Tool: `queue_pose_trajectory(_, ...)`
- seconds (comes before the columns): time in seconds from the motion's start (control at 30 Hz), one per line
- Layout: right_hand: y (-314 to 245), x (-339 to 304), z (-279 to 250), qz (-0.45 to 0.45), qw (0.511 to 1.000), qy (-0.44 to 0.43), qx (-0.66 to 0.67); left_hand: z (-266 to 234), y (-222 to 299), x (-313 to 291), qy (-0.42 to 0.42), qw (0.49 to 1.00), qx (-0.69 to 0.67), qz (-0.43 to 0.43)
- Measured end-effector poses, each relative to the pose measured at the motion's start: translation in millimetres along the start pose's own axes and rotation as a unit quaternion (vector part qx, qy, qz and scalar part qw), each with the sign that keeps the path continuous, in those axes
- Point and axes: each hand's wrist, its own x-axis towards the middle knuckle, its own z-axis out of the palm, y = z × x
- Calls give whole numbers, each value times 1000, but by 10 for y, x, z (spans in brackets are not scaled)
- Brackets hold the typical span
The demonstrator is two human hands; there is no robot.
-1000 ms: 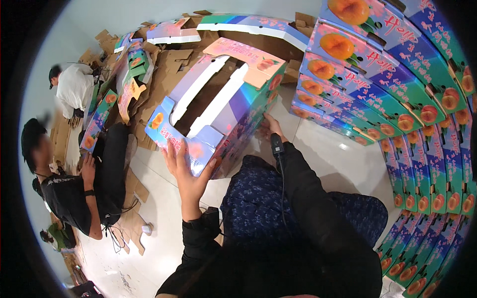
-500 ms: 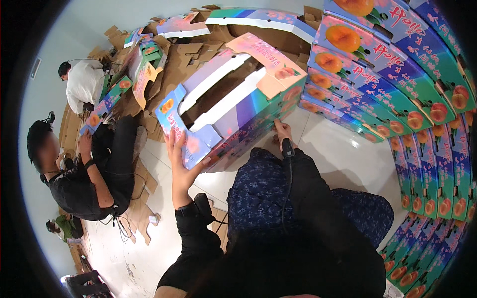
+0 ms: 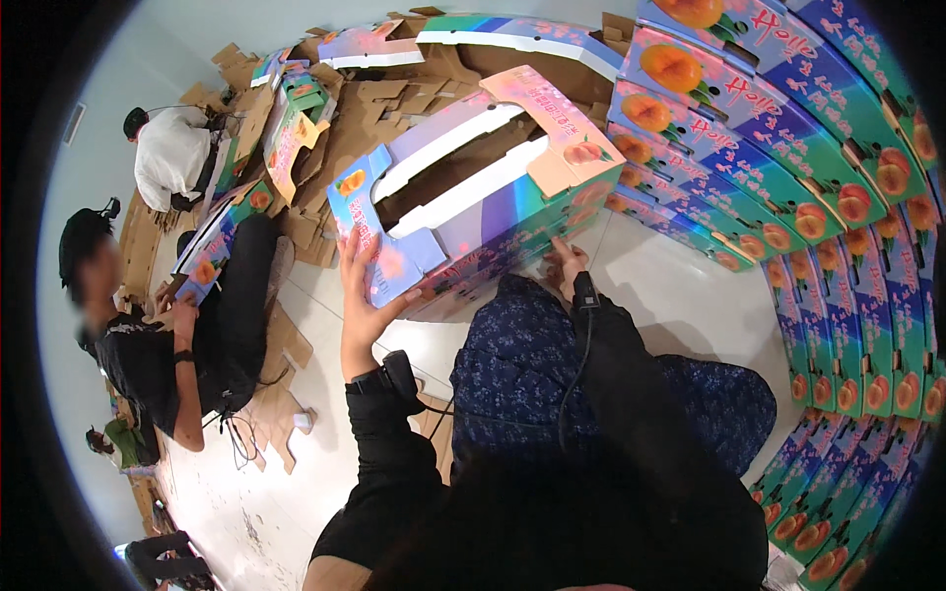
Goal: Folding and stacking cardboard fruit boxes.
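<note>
In front of my knees is a printed cardboard fruit carton (image 3: 471, 236), purple, green and peach-coloured, with pictures of peaches. White-edged flaps frame a long opening in its top, and the inside looks brown. My left hand (image 3: 363, 300) grips its left end, fingers spread over the blue end panel and thumb along the near side. Low on the near side, toward the right, my right hand (image 3: 568, 266) holds the carton by its lower edge. Some of its fingers are hidden by the box.
Stacked cartons (image 3: 729, 148) of the same print rise at the right. Flattened cardboard (image 3: 394, 103) lies beyond my carton. A co-worker in black (image 3: 148, 364) sits at the left handling another carton (image 3: 212, 256); a person in white (image 3: 172, 163) crouches farther back.
The carton and both my hands appear slightly farther right in the view, which has itself shifted a little. The co-worker in black has brought their hands lower against their carton.
</note>
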Motion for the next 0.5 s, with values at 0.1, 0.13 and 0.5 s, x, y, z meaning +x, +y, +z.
queue_pose_trajectory(0.1,138,223,4,-117,993,-3,-2,32,40,33,7,1000,6,6)
queue_pose_trajectory(0.13,128,240,-24,-84,991,-85,68,15,35,1,10,999,28,11)
queue_pose_trajectory(0.5,-18,465,206,-178,965,-194,8,-100,3,32,32,994,98,30)
